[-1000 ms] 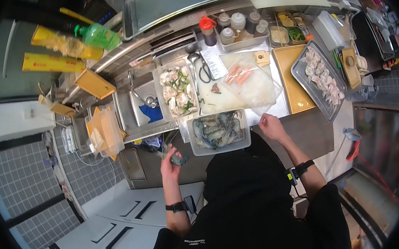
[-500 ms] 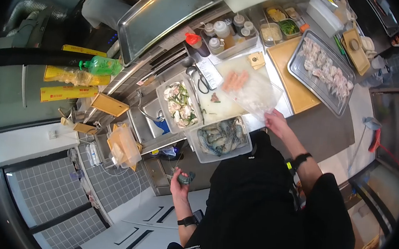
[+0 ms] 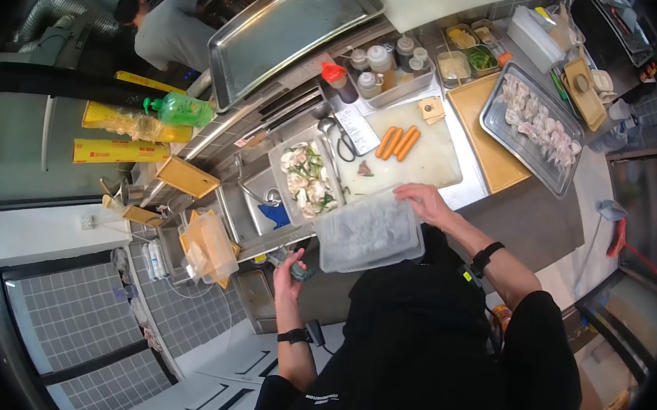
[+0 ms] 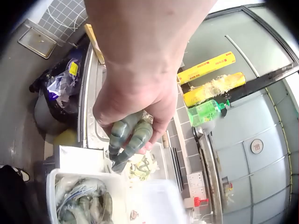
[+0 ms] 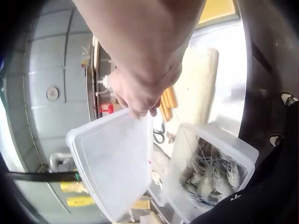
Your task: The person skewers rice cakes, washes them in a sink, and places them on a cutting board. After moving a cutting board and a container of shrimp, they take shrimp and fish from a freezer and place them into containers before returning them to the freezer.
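Note:
My left hand (image 3: 285, 276) grips raw shrimp with grey-green banded shells; two shrimp tails (image 4: 122, 132) show below the fingers in the left wrist view. My right hand (image 3: 425, 204) pinches the edge of a translucent plastic lid (image 3: 370, 226). In the head view the lid overlaps a plastic tub; the right wrist view has the lid (image 5: 114, 161) hanging tilted beside that tub (image 5: 245, 148). More raw shrimp (image 5: 210, 179) with long feelers fill the tub. The left hand is just left of the tub, off its rim.
Several orange sausages (image 3: 398, 142) lie on a white cutting board (image 3: 443, 162), near scissors (image 3: 345, 145). A container of sliced vegetables (image 3: 309, 178) stands beside the sink (image 3: 243, 215). At the right is a metal tray (image 3: 492, 125) of pale meat pieces. Another person (image 3: 173, 34) stands behind the counter.
My right hand has taken the lid from above the sausages and brought it left over the tub, uncovering the sausages. The left hand keeps its shrimp near the same place.

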{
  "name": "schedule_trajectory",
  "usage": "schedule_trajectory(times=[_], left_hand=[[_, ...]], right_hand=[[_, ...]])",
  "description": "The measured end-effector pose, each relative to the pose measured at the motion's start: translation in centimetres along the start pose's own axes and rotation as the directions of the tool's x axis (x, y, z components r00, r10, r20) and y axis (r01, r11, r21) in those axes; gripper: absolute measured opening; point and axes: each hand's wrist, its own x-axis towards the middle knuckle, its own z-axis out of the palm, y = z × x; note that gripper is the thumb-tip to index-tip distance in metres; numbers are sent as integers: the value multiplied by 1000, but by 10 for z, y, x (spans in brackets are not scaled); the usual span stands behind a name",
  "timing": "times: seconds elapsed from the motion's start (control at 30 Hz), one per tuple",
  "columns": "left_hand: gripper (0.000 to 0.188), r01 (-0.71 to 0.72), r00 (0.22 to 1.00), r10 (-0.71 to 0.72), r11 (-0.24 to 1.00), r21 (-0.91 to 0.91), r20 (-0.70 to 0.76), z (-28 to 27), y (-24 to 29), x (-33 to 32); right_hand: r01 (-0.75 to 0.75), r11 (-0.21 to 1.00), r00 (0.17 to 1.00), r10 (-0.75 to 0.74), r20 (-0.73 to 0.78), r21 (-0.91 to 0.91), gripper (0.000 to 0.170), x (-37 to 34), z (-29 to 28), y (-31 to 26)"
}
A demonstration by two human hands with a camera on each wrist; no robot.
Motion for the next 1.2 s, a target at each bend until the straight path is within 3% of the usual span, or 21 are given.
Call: schedule_trajectory(times=[0.07,0.13,0.2,0.23,0.37,0.4,0.43,0.47,0.53,0.57,0.63,0.67,0.7,0.77,0.83,0.9,0.93,0.97,1.0,1.17,1.2], left_hand=[[39,-40,996,55,976,216,-65,12,2,8],[39,-57,996,73,955,290,-45,9,-9,22],[35,-90,993,112,904,417,-29,15,-23,25],[35,-82,994,105,909,408,-34,13,-32,27],[30,-89,995,103,771,631,15,23,-56,32],[29,-144,988,145,762,631,50,22,-63,32],[28,-204,977,192,750,629,88,25,-66,36],[28,-201,978,186,755,624,90,26,-69,38],[28,-172,976,216,781,600,-1,33,-70,38],[28,-167,978,209,784,597,-2,34,-71,38],[28,-183,974,224,752,633,15,33,-72,41],[28,-180,975,220,753,633,16,31,-72,41],[28,-189,974,221,693,696,44,27,-73,41],[29,-199,974,212,629,751,81,22,-77,42],[29,-163,987,123,781,603,108,15,-80,43],[28,-147,988,94,793,591,120,8,-83,48],[27,-136,988,71,806,576,134,7,-82,49],[27,-133,989,67,802,582,135,7,-82,50],[29,-122,992,70,784,608,108,14,-78,50],[26,-108,994,64,739,665,91,28,-68,49],[26,-124,988,45,787,605,145,23,-68,52]], right_hand=[[17,995,997,-9,81,-98,34,-9,7,-10],[26,979,983,12,185,-201,33,-21,4,-25],[190,848,974,-98,206,-495,32,-31,0,-37],[191,846,972,-92,217,-498,32,-37,0,-35],[13,863,999,13,48,-505,34,-52,7,-30],[-211,924,976,181,-122,-320,34,-52,15,-40],[-397,913,896,364,-256,-91,35,-48,18,-49],[-400,911,895,365,-256,-100,35,-47,21,-47],[-657,753,735,631,-247,-33,45,-53,33,-17],[-661,749,733,634,-248,-38,45,-59,35,-5],[-624,774,780,626,-22,-107,57,-64,38,-4],[-649,738,751,661,3,-186,60,-70,42,-5],[-653,734,747,665,-1,-187,60,-76,46,-11],[-563,679,799,592,-101,-471,58,-85,49,-21],[-628,699,759,647,-71,-341,56,-88,45,-25],[-666,675,732,674,-102,-316,37,-97,48,2],[-670,673,728,677,-104,-312,37,-97,50,9],[-691,712,722,682,-113,-122,28,-97,52,17],[-683,727,717,686,-123,73,28,-96,52,24],[-670,718,710,694,-116,188,45,-104,61,49],[-666,706,704,702,-111,243,48,-111,63,51]])
